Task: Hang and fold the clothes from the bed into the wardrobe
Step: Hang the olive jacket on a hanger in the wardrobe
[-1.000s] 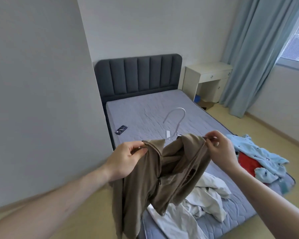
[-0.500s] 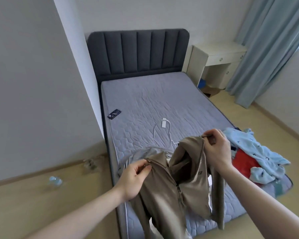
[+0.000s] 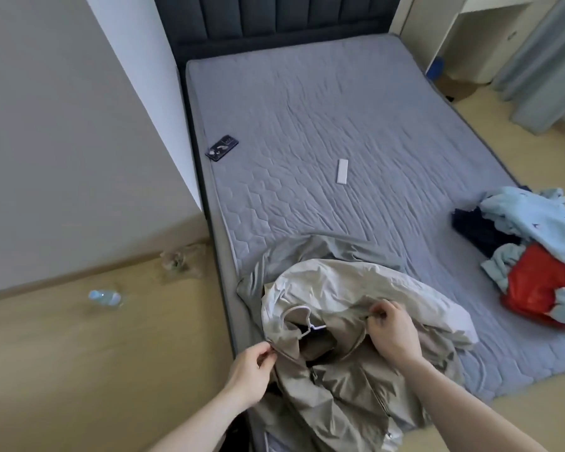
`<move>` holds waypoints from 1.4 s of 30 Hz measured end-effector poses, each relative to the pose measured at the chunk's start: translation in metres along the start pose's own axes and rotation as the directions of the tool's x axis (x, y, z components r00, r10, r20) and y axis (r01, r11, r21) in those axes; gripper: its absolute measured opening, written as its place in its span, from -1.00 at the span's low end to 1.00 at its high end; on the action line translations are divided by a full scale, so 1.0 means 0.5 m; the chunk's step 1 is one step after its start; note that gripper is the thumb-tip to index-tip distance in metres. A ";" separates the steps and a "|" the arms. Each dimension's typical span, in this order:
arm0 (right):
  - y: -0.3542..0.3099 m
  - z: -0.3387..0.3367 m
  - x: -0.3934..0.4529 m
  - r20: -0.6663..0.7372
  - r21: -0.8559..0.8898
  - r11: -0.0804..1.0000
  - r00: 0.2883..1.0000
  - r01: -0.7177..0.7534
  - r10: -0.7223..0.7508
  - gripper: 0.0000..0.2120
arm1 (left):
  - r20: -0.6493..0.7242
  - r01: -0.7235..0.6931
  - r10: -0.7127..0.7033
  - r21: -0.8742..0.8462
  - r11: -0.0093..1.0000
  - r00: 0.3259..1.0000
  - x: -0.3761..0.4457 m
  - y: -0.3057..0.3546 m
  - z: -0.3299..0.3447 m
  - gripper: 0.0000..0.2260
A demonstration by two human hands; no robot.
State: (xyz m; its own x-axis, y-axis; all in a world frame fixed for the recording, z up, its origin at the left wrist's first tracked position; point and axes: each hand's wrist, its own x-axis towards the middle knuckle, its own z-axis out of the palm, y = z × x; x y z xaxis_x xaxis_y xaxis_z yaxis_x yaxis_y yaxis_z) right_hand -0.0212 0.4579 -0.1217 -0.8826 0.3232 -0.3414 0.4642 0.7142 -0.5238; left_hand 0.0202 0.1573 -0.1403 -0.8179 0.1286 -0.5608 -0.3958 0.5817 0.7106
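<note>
Both hands pinch the khaki jacket (image 3: 349,386) at its collar over the bed (image 3: 340,125); left hand (image 3: 250,370) grips one edge, right hand (image 3: 392,334) the other. A white hanger (image 3: 302,321) sits inside.

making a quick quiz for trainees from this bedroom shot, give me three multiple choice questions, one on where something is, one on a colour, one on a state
1. Where does the dark phone lie?
A. on the floor
B. on the mattress near its left edge
C. on the clothes pile

2. What colour is the garment under the light blue clothing at the right?
A. red
B. green
C. yellow

3. What are the hands doing with the tan jacket?
A. both pinch it at the collar
B. only one touches it
C. neither touches it

Answers:
1 B: the phone sits on the quilted surface beside the left border.
2 A: bright red fabric shows beneath the blue.
3 A: the left hand and the right hand each pinch the collar edge, with a white hanger in the neck opening.
</note>
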 end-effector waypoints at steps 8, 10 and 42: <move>-0.052 0.262 0.178 -0.040 0.086 0.995 0.998 0.049 -0.045 -0.72 | -0.149 0.086 -0.102 -0.113 0.990 0.984 0.275 -0.219 -0.031 -0.82; -0.062 0.320 0.196 -0.040 0.134 0.989 0.998 0.060 -0.055 -0.58 | -0.212 0.121 -0.146 -0.126 0.985 0.966 0.339 -0.267 -0.033 -0.76; 0.180 0.675 0.099 0.442 -0.323 0.945 0.877 -0.042 0.190 -0.96 | -0.025 -0.044 0.075 0.617 0.786 0.997 0.469 -0.365 0.179 -0.81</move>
State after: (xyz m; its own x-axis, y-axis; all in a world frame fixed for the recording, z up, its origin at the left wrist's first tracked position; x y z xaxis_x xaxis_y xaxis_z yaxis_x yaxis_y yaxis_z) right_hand 0.0022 0.3287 -0.4489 -0.6526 0.1445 -0.7438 0.4514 0.8626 -0.2285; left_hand -0.0619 0.1533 -0.4394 -0.8556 0.1518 -0.4950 -0.0177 0.9469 0.3211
